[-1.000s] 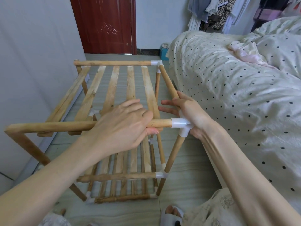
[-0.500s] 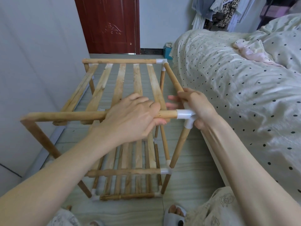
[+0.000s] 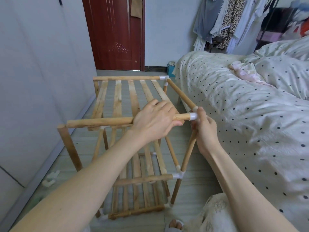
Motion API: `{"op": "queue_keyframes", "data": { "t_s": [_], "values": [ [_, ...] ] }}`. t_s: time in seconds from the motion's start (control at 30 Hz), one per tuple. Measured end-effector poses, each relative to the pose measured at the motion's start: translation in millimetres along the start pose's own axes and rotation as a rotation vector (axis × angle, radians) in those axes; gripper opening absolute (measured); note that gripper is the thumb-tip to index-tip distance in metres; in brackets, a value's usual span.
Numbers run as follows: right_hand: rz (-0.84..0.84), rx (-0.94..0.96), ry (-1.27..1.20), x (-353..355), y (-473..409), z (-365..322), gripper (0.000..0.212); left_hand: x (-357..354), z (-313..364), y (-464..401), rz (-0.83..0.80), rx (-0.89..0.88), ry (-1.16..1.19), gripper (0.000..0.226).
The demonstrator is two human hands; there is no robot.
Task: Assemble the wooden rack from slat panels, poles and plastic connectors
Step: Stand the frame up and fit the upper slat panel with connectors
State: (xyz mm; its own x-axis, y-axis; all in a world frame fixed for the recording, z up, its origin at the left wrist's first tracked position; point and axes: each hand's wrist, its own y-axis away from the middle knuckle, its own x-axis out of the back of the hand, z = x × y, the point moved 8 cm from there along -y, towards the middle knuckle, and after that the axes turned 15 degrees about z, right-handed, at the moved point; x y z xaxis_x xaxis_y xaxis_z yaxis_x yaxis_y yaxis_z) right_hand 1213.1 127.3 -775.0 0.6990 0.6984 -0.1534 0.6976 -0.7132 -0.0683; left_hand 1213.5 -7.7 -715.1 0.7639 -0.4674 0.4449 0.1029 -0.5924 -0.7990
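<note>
A wooden rack stands on the floor between wall and bed, with a top slat panel (image 3: pixel 117 97) and lower slat shelves. My left hand (image 3: pixel 154 120) grips the near top pole (image 3: pixel 100 121) close to its right end. That end sits in a white plastic corner connector (image 3: pixel 194 116). My right hand (image 3: pixel 204 129) holds this connector and the upright pole (image 3: pixel 188 153) under it. The pole's left end hangs free beside the near-left upright (image 3: pixel 69 144), which has no connector on top. The right side pole (image 3: pixel 181 94) runs back to the far corner connector (image 3: pixel 164 78).
A bed with a dotted cover (image 3: pixel 242 114) lies close on the right. A grey wall (image 3: pixel 33 81) runs along the left. Loose white connectors (image 3: pixel 51 179) lie on the floor by the wall. A red door (image 3: pixel 115 34) is at the back. My slippered foot (image 3: pixel 174 226) is below.
The view has tilted up and the rack sits further away. The near pole's left end has come apart from the near-left upright. Both hands keep their hold at the near-right corner.
</note>
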Motion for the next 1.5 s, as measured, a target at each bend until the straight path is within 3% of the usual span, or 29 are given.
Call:
{"op": "queue_keyframes", "data": {
  "t_s": [0.13,0.27,0.4,0.57,0.77,0.97,1.07,1.2,1.27,1.37,1.43,1.5],
  "values": [
    [-0.017,0.030,-0.026,-7,6,-2,0.023,5,-9,-1,0.021,-0.025,-0.010,0.049],
    [0.011,0.030,-0.075,-13,4,1,0.039,2,-20,0,0.014,-0.061,-0.012,0.049],
    [0.014,0.060,-0.082,-14,7,5,0.025,4,-20,6,0.033,-0.108,-0.023,0.050],
    [-0.031,0.087,-0.032,-29,4,6,0.027,0,-29,18,0.025,-0.025,-0.031,0.047],
    [0.082,0.003,-0.028,-27,-37,21,0.020,-53,-27,-1,-0.029,-0.078,-0.032,0.050],
    [0.187,0.048,0.000,-26,-74,29,0.036,-80,-38,0,-0.122,0.033,-0.035,0.042],
    [0.149,0.118,0.056,-34,-76,31,0.036,-73,-55,25,-0.101,0.093,-0.109,0.037],
    [0.179,0.272,0.204,-34,-50,34,0.042,-67,-59,61,-0.263,0.168,-0.108,0.085],
    [0.193,0.257,0.371,-32,-35,45,0.048,-56,-56,72,-0.339,0.202,-0.086,0.088],
    [0.072,-0.002,0.546,-40,-8,68,0.072,-31,-54,85,-0.399,0.197,-0.021,0.069],
    [-0.121,-0.125,0.550,-60,25,77,0.073,-14,-61,101,-0.491,0.271,0.082,0.056],
    [-0.394,-0.127,0.604,-89,67,82,0.065,3,-73,124,-0.581,0.387,0.173,0.047]
  ]
}}
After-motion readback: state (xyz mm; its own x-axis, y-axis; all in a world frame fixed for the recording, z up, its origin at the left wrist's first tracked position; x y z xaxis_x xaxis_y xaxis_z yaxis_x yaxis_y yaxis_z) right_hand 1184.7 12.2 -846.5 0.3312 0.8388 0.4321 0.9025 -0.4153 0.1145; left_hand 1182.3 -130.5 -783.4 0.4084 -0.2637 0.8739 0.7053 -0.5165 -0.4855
